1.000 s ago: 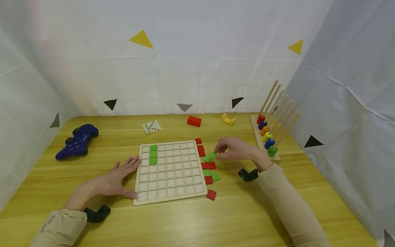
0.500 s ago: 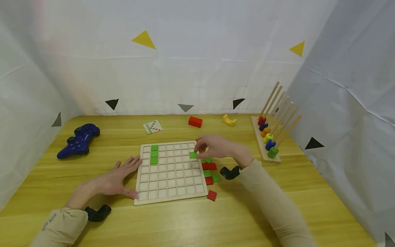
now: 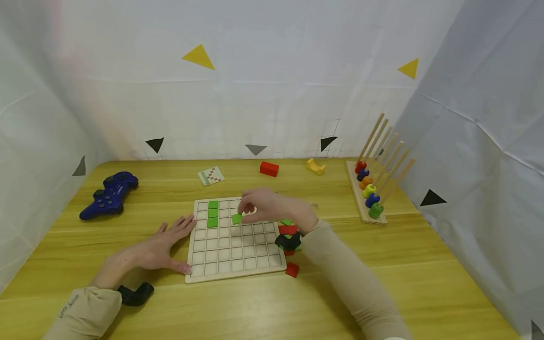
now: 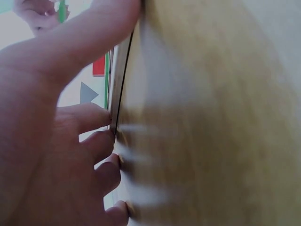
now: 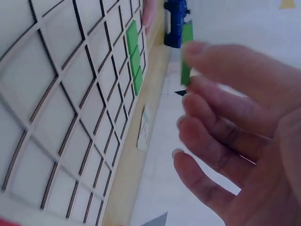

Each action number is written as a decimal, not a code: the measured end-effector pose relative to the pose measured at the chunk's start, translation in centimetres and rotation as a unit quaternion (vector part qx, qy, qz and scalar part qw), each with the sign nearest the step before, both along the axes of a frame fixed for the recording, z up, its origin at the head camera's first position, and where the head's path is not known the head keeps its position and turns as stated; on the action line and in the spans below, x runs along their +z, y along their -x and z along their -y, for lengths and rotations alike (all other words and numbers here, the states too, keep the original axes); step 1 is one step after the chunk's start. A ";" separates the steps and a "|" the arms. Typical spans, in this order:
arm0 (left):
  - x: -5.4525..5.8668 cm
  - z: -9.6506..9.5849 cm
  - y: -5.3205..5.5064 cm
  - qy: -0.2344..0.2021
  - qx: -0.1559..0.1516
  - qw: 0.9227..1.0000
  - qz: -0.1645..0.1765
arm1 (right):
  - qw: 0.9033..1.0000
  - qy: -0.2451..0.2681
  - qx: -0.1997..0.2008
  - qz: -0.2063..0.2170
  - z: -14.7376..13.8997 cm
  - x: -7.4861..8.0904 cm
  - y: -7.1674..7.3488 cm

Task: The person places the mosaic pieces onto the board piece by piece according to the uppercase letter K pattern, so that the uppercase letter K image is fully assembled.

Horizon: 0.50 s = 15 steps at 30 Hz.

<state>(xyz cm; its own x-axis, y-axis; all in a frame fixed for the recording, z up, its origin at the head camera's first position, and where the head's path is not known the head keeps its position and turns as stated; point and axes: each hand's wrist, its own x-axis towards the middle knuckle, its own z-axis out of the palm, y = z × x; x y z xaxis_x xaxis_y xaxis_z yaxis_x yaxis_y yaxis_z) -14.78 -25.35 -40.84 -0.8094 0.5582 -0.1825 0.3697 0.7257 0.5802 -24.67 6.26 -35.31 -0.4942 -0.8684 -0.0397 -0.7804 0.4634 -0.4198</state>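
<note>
A wooden grid board (image 3: 218,276) lies on the table. Three green tiles (image 3: 213,213) fill squares of one column near its upper left. My right hand (image 3: 269,206) is over the board and pinches a green square tile (image 5: 187,54) between thumb and forefinger; in the right wrist view the tile stands on edge, raised above the grid. My left hand (image 3: 165,245) rests flat with fingers spread, its fingertips and thumb at the board's left edge. In the left wrist view, the left fingers (image 4: 101,146) touch along the board's side.
Loose red tiles (image 3: 292,269) and green ones lie along the board's right side, partly hidden by the right arm. Behind the board are a pattern card (image 3: 211,175), a red block (image 3: 269,169) and a yellow arch (image 3: 316,166). A blue game controller (image 3: 109,195) lies left, a peg rack (image 3: 366,203) right.
My right hand has picked up a green tile from the loose pile and carried it left over the board. My left hand stays in place at the board's edge.
</note>
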 end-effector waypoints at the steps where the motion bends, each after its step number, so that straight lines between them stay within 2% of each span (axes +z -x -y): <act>1: 0.0 0.0 0.0 0.001 0.000 1.000 -0.001 | 1.000 -0.002 0.005 -0.005 0.5 0.0 -0.1; 8: -0.1 0.0 0.0 0.005 -0.002 1.000 0.000 | 1.000 -0.007 0.024 -0.009 3.7 0.0 -0.8; 15: -0.1 0.1 0.1 0.001 -0.004 1.000 0.002 | 1.000 -0.013 0.021 -0.019 6.1 -0.1 -1.2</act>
<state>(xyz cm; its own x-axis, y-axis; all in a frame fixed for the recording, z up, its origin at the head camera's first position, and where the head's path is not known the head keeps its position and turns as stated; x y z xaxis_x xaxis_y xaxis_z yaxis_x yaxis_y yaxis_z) -14.88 -25.42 -40.96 -0.8040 0.5642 -0.1878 0.3727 0.7242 0.5802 -23.47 0.16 -35.42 -0.4586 -0.8876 -0.0439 -0.8145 0.4396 -0.3785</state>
